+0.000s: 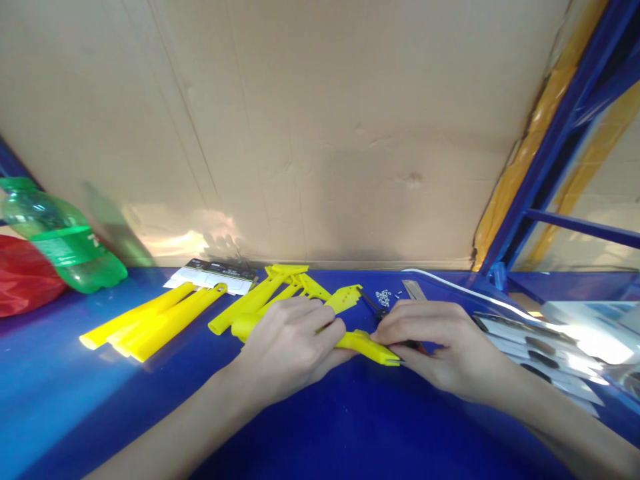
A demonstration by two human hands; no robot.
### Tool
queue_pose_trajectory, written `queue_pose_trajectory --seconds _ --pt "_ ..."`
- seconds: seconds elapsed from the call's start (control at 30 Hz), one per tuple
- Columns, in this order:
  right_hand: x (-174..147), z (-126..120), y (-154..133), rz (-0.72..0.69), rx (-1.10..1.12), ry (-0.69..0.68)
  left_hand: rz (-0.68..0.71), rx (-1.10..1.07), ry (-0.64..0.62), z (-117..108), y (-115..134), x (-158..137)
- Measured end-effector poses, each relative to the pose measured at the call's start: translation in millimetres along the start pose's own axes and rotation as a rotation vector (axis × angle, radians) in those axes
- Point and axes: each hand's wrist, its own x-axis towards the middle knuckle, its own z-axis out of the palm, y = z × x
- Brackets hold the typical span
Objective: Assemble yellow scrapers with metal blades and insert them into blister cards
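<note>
My left hand (300, 343) is closed around a yellow plastic part (365, 345), holding it level above the table. At the right end of that part, my right hand (435, 337) pinches with thumb and fingers touching the plastic. Something dark with a bit of red shows under the right fingers, too hidden to name. Behind my hands lie several yellow plastic pieces (270, 287), and a flat yellow piece with small holes (344, 299). A thin black tool (373, 305) lies by the right fingers. Small silver screws (384, 297) are scattered beyond them.
Yellow tubes (155, 323) lie at the left, before printed cards (213, 275). A green bottle (67, 243) leans by a red bag (25, 277). A metal strip (414, 290), white cable (465, 291) and packaged cards (545, 353) lie at the right. Cardboard (310, 133) stands behind.
</note>
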Motion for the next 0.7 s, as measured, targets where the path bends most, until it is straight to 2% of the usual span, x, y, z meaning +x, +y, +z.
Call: queue_pose_trajectory --seconds 0.33,0.43,0.57,0.7 --pt "-1 8 -8 0.0 -0.041 0.038 0.006 -0.022 0.017 1 0 0" --pt "-1 9 -7 0.136 -0.031 0.048 -0.072 -0.091 -0.026 1 0 -1" --pt "1 9 -6 0.407 0.14 0.05 -0.258 -0.307 -0.211 -6 -2 3" --pt "3 12 -4 0.547 0.361 0.032 -0.408 -0.494 -0.427 -15 -3 10"
